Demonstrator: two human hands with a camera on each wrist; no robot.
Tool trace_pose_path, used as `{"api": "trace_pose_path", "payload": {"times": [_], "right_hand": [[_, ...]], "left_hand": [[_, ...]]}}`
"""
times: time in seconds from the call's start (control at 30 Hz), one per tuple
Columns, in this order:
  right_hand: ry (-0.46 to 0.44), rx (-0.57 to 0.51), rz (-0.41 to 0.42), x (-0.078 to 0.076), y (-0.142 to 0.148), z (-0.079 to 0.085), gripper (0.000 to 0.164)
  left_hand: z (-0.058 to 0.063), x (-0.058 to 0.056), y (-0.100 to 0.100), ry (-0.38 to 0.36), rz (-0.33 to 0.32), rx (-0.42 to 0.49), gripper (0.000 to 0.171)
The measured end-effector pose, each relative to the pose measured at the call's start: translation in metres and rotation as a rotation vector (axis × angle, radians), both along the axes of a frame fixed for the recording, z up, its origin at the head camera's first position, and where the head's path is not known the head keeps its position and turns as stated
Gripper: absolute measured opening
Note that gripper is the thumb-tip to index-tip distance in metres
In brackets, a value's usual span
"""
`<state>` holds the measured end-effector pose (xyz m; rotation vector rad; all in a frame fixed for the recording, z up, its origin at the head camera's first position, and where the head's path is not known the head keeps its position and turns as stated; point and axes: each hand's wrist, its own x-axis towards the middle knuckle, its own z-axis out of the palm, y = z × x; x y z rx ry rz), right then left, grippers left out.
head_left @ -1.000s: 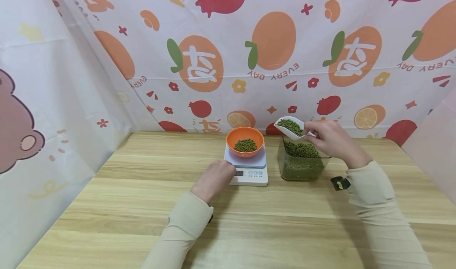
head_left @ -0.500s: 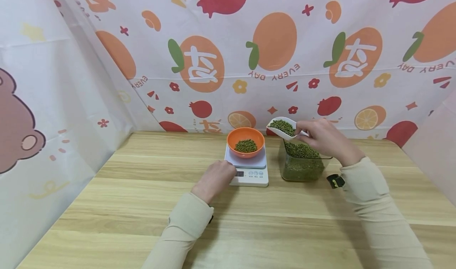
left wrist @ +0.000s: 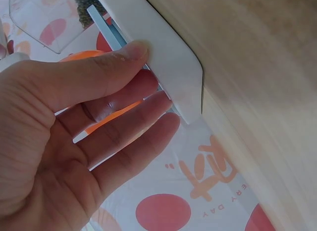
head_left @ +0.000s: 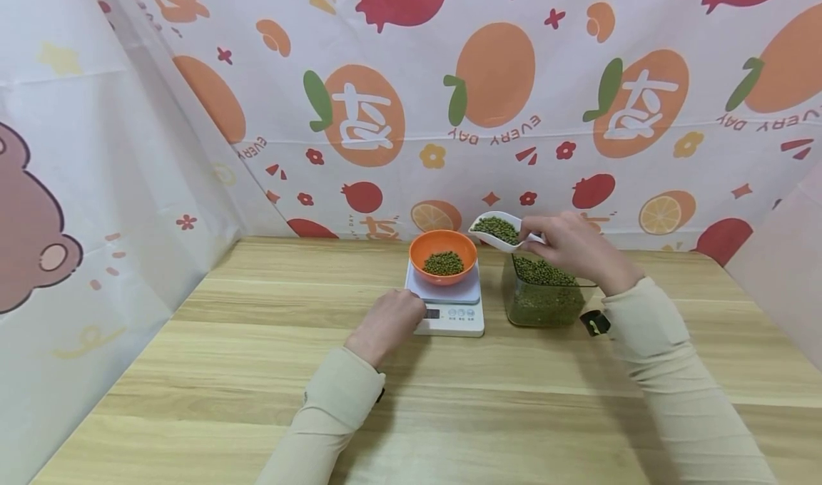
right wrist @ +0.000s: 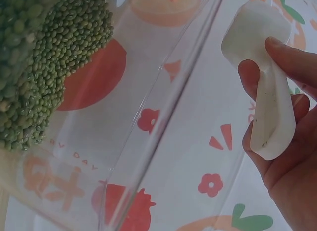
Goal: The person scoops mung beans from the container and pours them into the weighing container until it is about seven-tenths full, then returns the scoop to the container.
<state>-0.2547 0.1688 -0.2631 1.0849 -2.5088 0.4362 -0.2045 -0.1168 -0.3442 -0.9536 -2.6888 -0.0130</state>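
Note:
My right hand (head_left: 565,246) pinches the short handle of a white scoop (head_left: 499,241) heaped with green mung beans (head_left: 494,228). The scoop's lip is just beside the right rim of an orange bowl (head_left: 443,278). In the right wrist view, thumb and fingers wrap the scoop's handle (right wrist: 275,117). Mung beans cover the bowl's bottom, and it stands on a white kitchen scale (head_left: 449,324). My left hand (head_left: 390,317) holds the scale's front left corner. The left wrist view shows the thumb on the scale's front wall (left wrist: 173,57), with the other fingertips along its top edge.
Right of the scale stands a clear rectangular container (head_left: 542,314) with many mung beans, under my right forearm. The wooden table (head_left: 193,371) ends at a fruit-patterned cloth (head_left: 289,185) behind. Another cloth (head_left: 128,185) hangs along the left side.
My right hand has carried the loaded scoop leftward, from above the container to the right rim of the orange bowl. The left hand has stayed at the scale.

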Motion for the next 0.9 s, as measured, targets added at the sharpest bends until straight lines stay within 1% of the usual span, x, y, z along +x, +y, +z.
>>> {"api": "trace_pose_path", "payload": {"times": [0.17,0.33,0.67,0.9], "right_hand": [[0.013,-0.003,0.033,-0.002,-0.003,0.0,0.011],[0.033,-0.009,0.058,-0.005,-0.007,-0.001,0.013],[-0.006,-0.005,0.08,-0.007,-0.011,0.001,0.016],[-0.029,0.008,0.08,-0.009,-0.017,0.002,0.012]], "left_hand": [[0.001,0.001,0.0,0.004,-0.005,0.006,0.017],[0.0,0.001,-0.001,0.012,-0.014,-0.004,0.012],[0.002,-0.001,0.0,0.023,-0.024,0.0,0.014],[0.003,-0.001,0.0,0.018,-0.019,0.012,0.016]]}}
